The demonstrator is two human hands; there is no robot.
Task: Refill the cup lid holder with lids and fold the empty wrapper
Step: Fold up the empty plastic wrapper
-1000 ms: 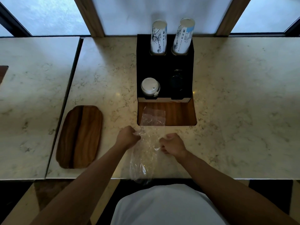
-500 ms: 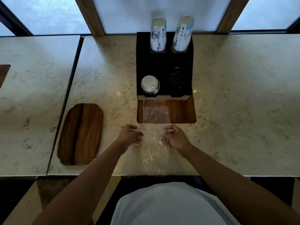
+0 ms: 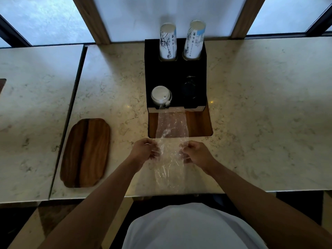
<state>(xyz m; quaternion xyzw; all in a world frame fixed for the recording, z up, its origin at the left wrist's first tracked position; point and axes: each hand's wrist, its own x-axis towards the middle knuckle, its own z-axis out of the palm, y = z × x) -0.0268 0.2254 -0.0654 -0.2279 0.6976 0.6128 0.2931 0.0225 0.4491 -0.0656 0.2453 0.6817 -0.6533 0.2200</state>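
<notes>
Your left hand [image 3: 146, 150] and right hand [image 3: 195, 152] pinch the clear wrapper [image 3: 170, 141] lying lengthwise on the desk [image 3: 111, 90] before the lid holder [image 3: 175, 78]; smooth it flat, then fold evenly.

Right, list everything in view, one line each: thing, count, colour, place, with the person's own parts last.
Clear plastic wrapper: one, transparent, flat on the counter, far end over the wooden base.
Black cup and lid holder: one, black, at the counter's back edge.
White plastic lid stack: one, white, holder's front-left well.
Dark lid stack: one, black, front-right well; details unclear.
Printed paper cup stacks: two, white with print, rear wells.
Wooden base board: one, brown, before the holder.
Oblong wooden tray: one, brown, left.
Marble counter: pale, veined.
Left hand: pinching the wrapper's left edge.
Right hand: pinching the right edge.
</notes>
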